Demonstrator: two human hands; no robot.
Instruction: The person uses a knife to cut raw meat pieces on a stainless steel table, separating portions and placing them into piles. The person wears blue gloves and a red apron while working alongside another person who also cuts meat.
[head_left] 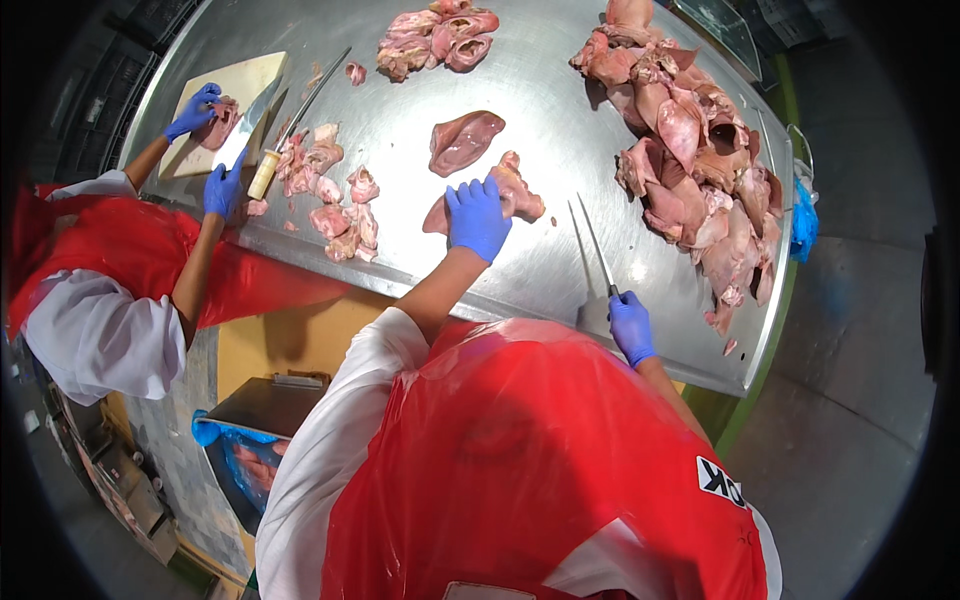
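Observation:
My left hand [480, 220], in a blue glove, grips a raw pig ear [518, 190] against the steel table. Parts of the ear stick out on both sides of the fingers, and its middle is hidden beneath them. To the right, my right hand [630, 326], also gloved in blue, is closed round the handle of a long, narrow knife [596, 243]. The blade points up and away to the left, apart from the ear. A smooth, dark pink ear flap [467, 142] lies just beyond my left hand.
A big heap of pig ears [690, 140] covers the table's right side. A smaller pile [438, 38] sits at the far edge, and trimmed scraps [345, 225] lie left. A co-worker [110, 290] cuts meat on a white board [190, 150]; a sharpening steel [264, 175] lies nearby.

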